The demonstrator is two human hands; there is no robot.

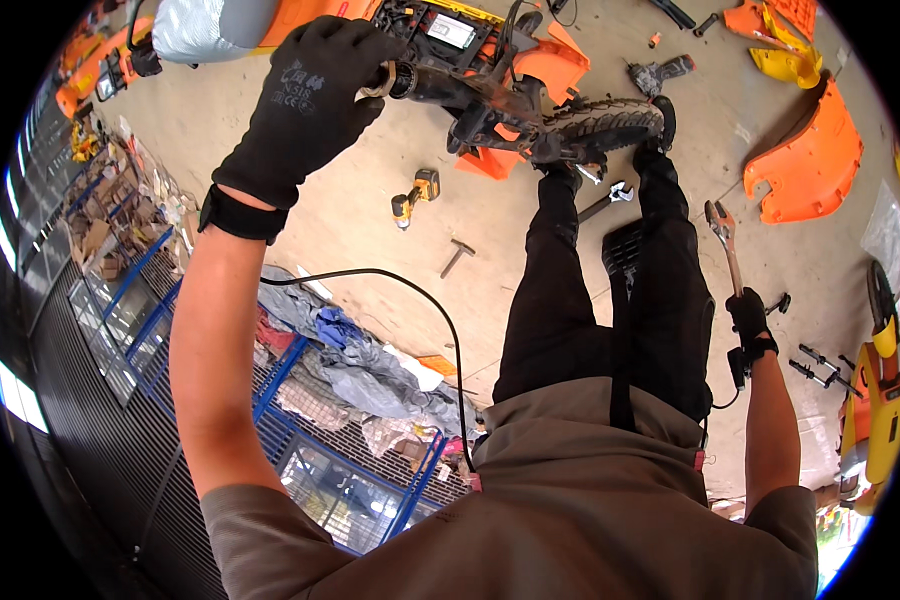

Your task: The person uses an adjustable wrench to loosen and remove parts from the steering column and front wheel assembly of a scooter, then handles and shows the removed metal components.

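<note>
My left hand [310, 105], in a black glove, is at the end of a black tube [440, 85] on an orange and black two-wheeler frame. Its fingers and thumb close on a metal ring [378, 80] at that end; the glove hides part of it. Out to the right, my right hand [748, 315], also gloved, grips the handle of a brownish wrench [724, 235] with its jaws pointing away from me. A knobby tyre [610, 122] lies by my feet, next to the frame.
On the floor are a yellow and black cordless driver [415, 198], a small hammer [457, 258], an adjustable wrench [618, 192] and a grey cordless tool [660, 73]. Orange panels [810, 165] lie right. Blue racking [290, 375] with cloths and cardboard is left. A black cable [440, 310] hangs beside my body.
</note>
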